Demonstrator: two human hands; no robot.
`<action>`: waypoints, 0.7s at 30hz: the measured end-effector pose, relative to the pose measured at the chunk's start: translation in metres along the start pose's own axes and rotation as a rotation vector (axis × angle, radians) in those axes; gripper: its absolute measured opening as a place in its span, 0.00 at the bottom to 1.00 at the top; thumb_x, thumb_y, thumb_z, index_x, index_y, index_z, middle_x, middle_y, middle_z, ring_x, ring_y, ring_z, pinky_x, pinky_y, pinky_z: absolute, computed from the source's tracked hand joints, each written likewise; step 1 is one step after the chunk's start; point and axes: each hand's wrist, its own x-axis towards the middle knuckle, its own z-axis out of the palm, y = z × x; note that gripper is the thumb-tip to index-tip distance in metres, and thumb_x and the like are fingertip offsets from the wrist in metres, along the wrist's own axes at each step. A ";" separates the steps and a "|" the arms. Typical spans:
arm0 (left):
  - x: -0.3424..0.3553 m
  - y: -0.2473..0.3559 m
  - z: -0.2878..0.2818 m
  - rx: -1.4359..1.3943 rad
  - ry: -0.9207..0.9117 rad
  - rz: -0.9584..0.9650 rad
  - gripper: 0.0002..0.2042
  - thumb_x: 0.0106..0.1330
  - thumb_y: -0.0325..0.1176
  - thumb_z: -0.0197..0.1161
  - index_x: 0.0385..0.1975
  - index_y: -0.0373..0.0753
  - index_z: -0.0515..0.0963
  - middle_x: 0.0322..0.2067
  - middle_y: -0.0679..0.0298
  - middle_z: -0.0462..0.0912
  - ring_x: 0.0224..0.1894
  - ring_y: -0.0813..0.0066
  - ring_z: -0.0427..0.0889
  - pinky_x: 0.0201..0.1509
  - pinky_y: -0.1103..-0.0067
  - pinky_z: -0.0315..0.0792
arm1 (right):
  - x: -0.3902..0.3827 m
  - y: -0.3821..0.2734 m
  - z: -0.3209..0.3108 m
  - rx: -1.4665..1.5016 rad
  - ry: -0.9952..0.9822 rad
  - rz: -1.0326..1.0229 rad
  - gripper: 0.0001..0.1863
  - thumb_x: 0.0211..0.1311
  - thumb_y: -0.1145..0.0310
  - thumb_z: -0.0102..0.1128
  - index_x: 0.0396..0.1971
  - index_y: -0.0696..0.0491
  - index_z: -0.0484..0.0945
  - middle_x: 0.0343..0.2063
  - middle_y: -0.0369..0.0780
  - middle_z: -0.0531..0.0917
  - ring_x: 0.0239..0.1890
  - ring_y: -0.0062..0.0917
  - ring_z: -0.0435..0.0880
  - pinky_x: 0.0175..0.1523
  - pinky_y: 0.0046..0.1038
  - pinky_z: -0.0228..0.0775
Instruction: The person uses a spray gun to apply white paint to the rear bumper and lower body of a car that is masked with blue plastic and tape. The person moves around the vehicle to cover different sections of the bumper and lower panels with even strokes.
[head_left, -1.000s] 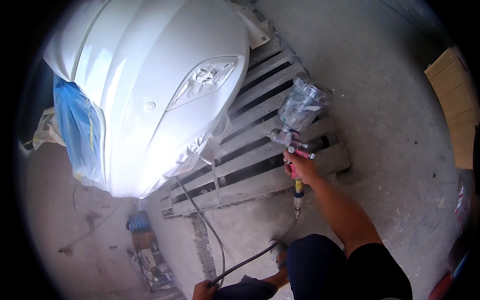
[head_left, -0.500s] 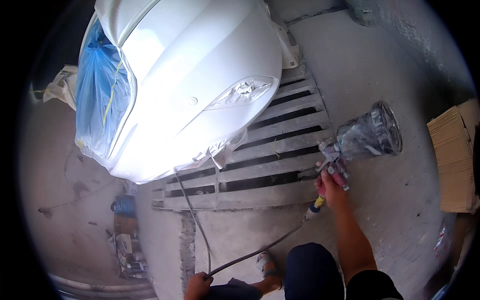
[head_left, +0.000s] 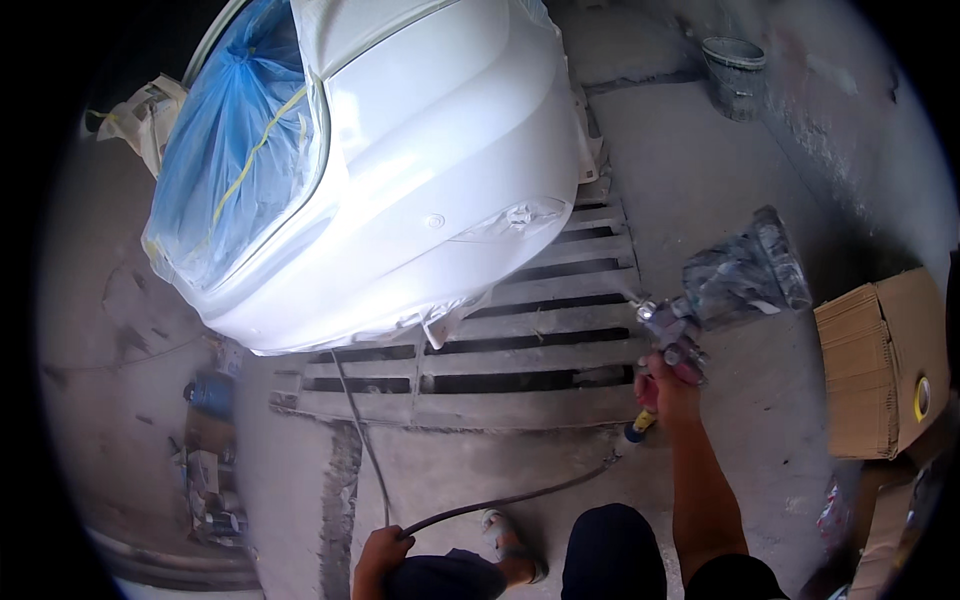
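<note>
My right hand (head_left: 668,390) is wrapped round the handle of a spray gun (head_left: 672,325), held out at the right. The gun's paint-smeared cup (head_left: 745,275) tilts up and away to the right. A faint mist shows at the nozzle, which points left toward a glossy white car bumper (head_left: 400,200). Masking covers the lamp area (head_left: 520,218) on the bumper, and blue plastic sheeting (head_left: 235,150) with yellow tape fills the opening beside it. Low in front of me, my left hand (head_left: 383,550) is closed round the dark air hose (head_left: 500,495), which runs to the gun's handle.
A slotted floor grate (head_left: 480,400) lies under and beside the bumper. Cardboard boxes (head_left: 860,370) stand at the right, with a tape roll (head_left: 921,398) against one. A bucket (head_left: 735,75) sits by the far wall. Blue containers and clutter (head_left: 208,395) lie at the left.
The view has shifted, bringing the bucket and more of the boxes into sight. The gun is turned slightly differently, and mist shows at its nozzle. Both hands keep their grips.
</note>
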 end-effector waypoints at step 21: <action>-0.171 0.035 0.038 -0.129 -0.262 -0.188 0.23 0.56 0.55 0.55 0.28 0.36 0.80 0.30 0.48 0.81 0.38 0.48 0.79 0.43 0.61 0.72 | -0.073 -0.104 0.066 -0.454 -0.315 0.164 0.10 0.59 0.63 0.60 0.32 0.54 0.77 0.25 0.34 0.79 0.28 0.20 0.77 0.32 0.23 0.68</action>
